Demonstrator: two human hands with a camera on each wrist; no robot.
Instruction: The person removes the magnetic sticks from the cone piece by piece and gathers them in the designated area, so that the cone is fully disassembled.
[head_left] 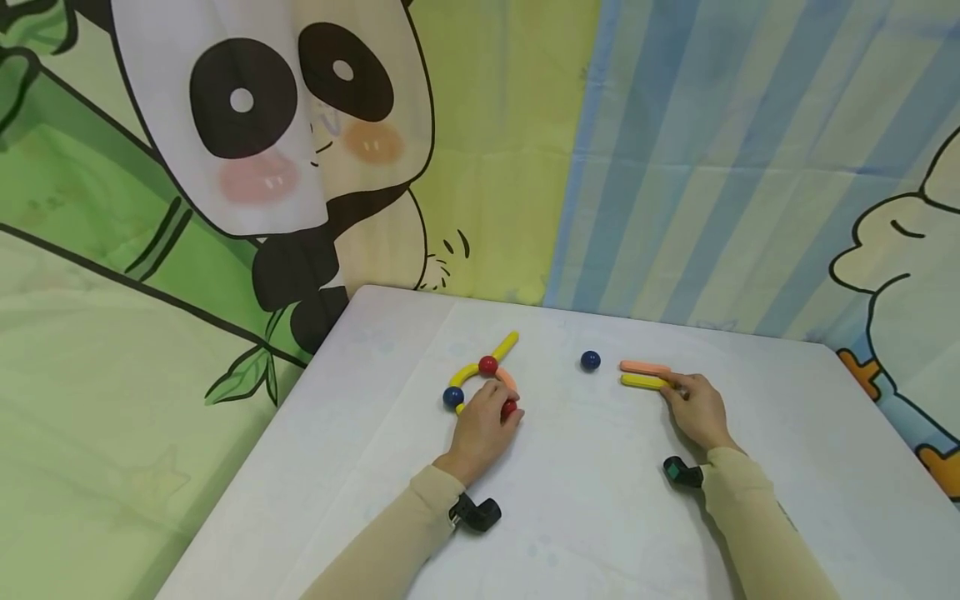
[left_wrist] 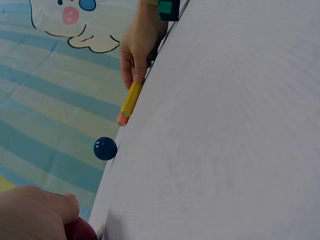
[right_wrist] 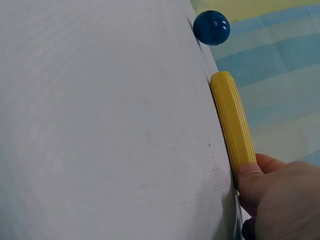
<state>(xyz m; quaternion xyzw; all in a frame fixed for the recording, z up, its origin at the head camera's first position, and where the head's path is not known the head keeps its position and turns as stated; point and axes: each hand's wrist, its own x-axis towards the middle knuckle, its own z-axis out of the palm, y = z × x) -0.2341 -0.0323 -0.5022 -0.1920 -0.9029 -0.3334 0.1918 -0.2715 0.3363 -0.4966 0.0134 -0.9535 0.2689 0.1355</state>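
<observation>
My left hand (head_left: pixel 482 427) grips a red ball (head_left: pixel 509 408) at the near right of a curved figure of rods and balls. In that figure are a blue ball (head_left: pixel 453 397), a curved yellow rod (head_left: pixel 465 374), another red ball (head_left: pixel 488 365), a straight yellow rod (head_left: pixel 507 345) and a curved orange rod (head_left: pixel 507 380); my fingers hide part of it. My right hand (head_left: pixel 699 410) pinches one end of a straight yellow rod (right_wrist: pixel 232 120) between thumb and finger. Beside it lies a straight orange rod (head_left: pixel 643 367). Something dark, mostly hidden, shows under the right hand.
A loose dark blue ball (head_left: pixel 590 361) sits between the figure and the straight rods. Everything is on a white-covered table (head_left: pixel 585 517), whose far edge meets a printed cloth (head_left: pixel 495 150) with a panda. Each wrist wears a small black camera (head_left: pixel 480 514).
</observation>
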